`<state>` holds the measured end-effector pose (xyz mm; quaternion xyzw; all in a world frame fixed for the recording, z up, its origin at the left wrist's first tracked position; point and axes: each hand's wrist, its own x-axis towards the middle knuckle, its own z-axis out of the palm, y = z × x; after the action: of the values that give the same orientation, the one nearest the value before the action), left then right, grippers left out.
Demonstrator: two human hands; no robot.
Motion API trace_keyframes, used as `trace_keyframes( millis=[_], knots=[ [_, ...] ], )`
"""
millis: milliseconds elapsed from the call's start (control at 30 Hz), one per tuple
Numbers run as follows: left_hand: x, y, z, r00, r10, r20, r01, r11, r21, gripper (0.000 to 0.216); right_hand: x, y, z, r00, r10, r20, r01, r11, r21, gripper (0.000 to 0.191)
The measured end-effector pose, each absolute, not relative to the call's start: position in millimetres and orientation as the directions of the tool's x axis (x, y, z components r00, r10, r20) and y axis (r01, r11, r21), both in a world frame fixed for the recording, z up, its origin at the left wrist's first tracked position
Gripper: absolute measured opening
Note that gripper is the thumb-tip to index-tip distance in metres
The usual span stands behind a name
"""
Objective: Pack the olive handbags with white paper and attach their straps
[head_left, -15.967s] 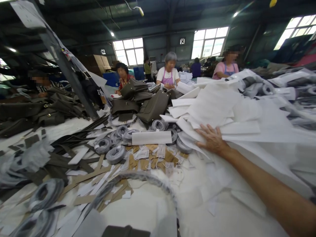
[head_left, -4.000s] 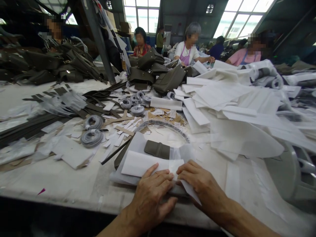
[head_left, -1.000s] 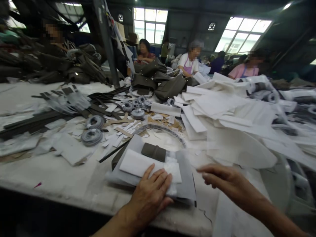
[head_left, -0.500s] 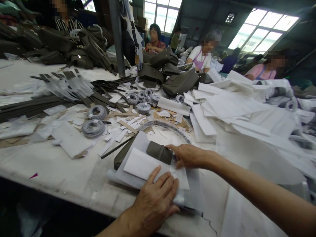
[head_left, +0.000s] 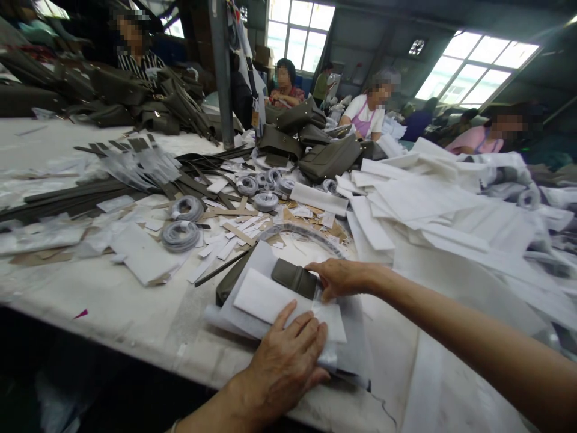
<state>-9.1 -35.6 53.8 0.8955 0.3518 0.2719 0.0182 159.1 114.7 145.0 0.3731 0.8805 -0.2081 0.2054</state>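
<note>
Hands lie flat near the table (head_left: 112,313) edge: the left hand (head_left: 288,355) presses, fingers spread, on a white folded sheet (head_left: 270,300) atop a clear plastic bag (head_left: 347,349), and the right hand (head_left: 342,278), fingers loosely together, touches the end of an olive-green pouch (head_left: 294,278) just beyond the sheet. The bag seems to hold a grey-white piece, though glare makes this hard to tell. A second ago the right hand hovered off to the right; it has since come in to the pouch, while the left has stayed put. Further back lie grey cord coils (head_left: 180,236), dark straps (head_left: 193,180), a heap of white sheets (head_left: 419,198) and olive handbags (head_left: 329,159). Co-workers sit across, their hands mostly hidden.
</note>
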Motion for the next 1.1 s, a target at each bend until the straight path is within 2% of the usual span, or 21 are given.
trace_keyframes(
  millis=[133,267,367,467,567,633,667,767,800,900,967,1100],
  knots=[
    [-9,-36,53,0.604,0.64,0.475,0.619,-0.752,0.228,0.062,143,116,159,-0.601,0.552,-0.579,0.704,0.708,-0.056,0.056],
    [-9,-36,51,0.601,0.644,0.473,0.621,-0.749,0.231,0.063,134,115,158,-0.62,0.549,-0.56,0.655,0.755,0.014,0.046],
    [-8,-35,50,0.599,0.647,0.472,0.622,-0.747,0.233,0.064,137,109,151,-0.657,0.559,-0.506,0.614,0.786,0.072,0.03],
    [-7,-34,49,0.596,0.649,0.472,0.629,-0.743,0.228,0.064,150,101,144,-0.724,0.525,-0.448,0.554,0.829,0.076,0.027],
    [-7,-35,50,0.599,0.65,0.467,0.633,-0.742,0.221,0.062,164,95,138,-0.833,0.451,-0.322,0.448,0.89,0.086,0.021],
    [-7,-36,51,0.606,0.649,0.46,0.631,-0.744,0.218,0.061,167,98,134,-0.876,0.421,-0.234,0.396,0.906,0.149,0.019],
    [-8,-36,52,0.61,0.65,0.453,0.632,-0.744,0.216,0.061,167,102,133,-0.876,0.435,-0.206,0.4,0.896,0.192,0.024],
    [-8,-36,52,0.615,0.654,0.441,0.639,-0.741,0.207,0.06,166,123,130,-0.834,0.52,-0.186,0.468,0.844,0.263,0.066],
    [-8,-36,51,0.614,0.655,0.44,0.641,-0.739,0.205,0.061,167,130,129,-0.814,0.55,-0.184,0.508,0.829,0.233,0.072],
    [-8,-35,50,0.614,0.651,0.447,0.642,-0.741,0.197,0.061,182,148,129,-0.751,0.648,-0.125,0.649,0.76,0.042,0.064],
    [-8,-34,49,0.613,0.642,0.461,0.638,-0.746,0.19,0.061,196,148,127,-0.681,0.729,-0.068,0.733,0.678,-0.054,0.066],
    [-8,-35,48,0.611,0.629,0.481,0.633,-0.753,0.181,0.06,211,128,105,-0.578,0.814,-0.052,0.8,0.554,-0.231,0.074]
  ],
)
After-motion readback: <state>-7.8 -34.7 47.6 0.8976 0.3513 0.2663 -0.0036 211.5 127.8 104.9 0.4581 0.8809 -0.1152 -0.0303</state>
